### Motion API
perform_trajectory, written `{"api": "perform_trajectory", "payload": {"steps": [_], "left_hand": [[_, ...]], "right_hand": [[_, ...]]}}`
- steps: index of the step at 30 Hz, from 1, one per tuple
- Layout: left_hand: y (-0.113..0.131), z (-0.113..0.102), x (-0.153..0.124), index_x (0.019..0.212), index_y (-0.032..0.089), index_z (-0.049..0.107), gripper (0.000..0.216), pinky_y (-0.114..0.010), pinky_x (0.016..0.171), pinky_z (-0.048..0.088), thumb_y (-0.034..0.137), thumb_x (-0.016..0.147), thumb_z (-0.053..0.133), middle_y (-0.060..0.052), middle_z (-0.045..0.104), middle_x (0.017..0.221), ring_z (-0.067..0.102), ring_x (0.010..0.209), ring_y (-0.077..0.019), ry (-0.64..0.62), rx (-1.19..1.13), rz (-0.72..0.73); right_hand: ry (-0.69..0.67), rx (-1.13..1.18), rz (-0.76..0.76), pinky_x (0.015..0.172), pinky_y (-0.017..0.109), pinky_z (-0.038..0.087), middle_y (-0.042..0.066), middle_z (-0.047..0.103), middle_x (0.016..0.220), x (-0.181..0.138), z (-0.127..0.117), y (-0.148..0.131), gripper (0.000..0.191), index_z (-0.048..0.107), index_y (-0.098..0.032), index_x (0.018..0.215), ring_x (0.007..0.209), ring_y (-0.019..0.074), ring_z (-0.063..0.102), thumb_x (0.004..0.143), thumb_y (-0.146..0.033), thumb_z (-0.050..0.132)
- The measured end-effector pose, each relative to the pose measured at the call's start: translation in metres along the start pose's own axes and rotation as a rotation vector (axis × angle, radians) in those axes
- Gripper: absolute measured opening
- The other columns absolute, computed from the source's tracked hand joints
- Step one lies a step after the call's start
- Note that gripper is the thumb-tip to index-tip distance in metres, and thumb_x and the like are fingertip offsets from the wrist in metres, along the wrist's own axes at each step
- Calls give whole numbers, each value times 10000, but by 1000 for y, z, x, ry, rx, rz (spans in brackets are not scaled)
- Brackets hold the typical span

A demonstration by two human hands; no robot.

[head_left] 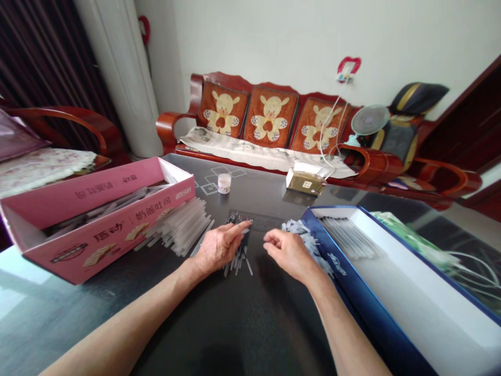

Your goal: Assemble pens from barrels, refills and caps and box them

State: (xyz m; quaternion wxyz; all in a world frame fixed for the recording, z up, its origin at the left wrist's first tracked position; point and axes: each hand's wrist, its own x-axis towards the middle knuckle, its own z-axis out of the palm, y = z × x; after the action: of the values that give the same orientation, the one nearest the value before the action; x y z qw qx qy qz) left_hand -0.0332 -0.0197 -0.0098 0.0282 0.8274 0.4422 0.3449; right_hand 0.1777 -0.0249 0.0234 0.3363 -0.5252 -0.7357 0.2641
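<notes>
My left hand [221, 244] lies on a small bunch of thin translucent sticks [236, 262] on the dark table, its index finger stretched out over their dark, shiny far ends. Nearby on its left is a larger pile of whitish translucent tubes [183, 227], against the pink box. My right hand [288, 251] is raised slightly to the right of the bunch, thumb and fingers curled close together. Whatever those fingertips may hold is too small to make out. Beside that hand, a heap of small clear plastic pieces [307, 237] lies along the blue box.
The pink carton [129, 227] at left holds more tubes. In the blue box [391, 292] at right, a row of dark-tipped sticks [348, 237] lies at the far end. A small jar [224, 184], a tissue box [306, 181] and a green plastic package [415, 237] are on the table [235, 334].
</notes>
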Motion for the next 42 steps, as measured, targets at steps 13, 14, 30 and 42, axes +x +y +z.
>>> {"api": "perform_trajectory", "payload": {"steps": [13, 14, 30, 42], "left_hand": [[0, 5, -2, 1185, 210, 584, 320, -223, 697, 490, 308, 943, 400, -46, 665, 889, 644, 785, -144, -47, -25, -10], [0, 5, -2, 1184, 209, 586, 322, -221, 688, 488, 312, 944, 398, -46, 664, 880, 643, 774, -143, -46, -18, -10], [6, -5, 1, 1003, 182, 623, 263, -215, 632, 450, 284, 939, 389, -34, 641, 774, 623, 715, -142, -131, 48, 11], [5, -5, 0, 990, 190, 621, 283, -235, 635, 438, 317, 948, 372, -32, 633, 781, 626, 751, -159, -186, 96, 47]], "right_hand": [[144, 1091, 323, 554, 183, 505, 8, 692, 783, 3, 61, 11, 297, 671, -174, 909, 682, 111, 650, 661, -311, 759], [144, 1083, 317, 555, 185, 508, 7, 689, 779, 3, 61, 10, 294, 675, -175, 907, 682, 113, 650, 661, -313, 758], [156, 731, 233, 582, 254, 534, 14, 686, 691, 1, 62, 7, 308, 685, -170, 856, 635, 152, 652, 693, -430, 711], [94, 292, -19, 619, 236, 466, 11, 660, 753, -6, 47, 5, 218, 603, -194, 906, 675, 163, 636, 857, -392, 527]]}}
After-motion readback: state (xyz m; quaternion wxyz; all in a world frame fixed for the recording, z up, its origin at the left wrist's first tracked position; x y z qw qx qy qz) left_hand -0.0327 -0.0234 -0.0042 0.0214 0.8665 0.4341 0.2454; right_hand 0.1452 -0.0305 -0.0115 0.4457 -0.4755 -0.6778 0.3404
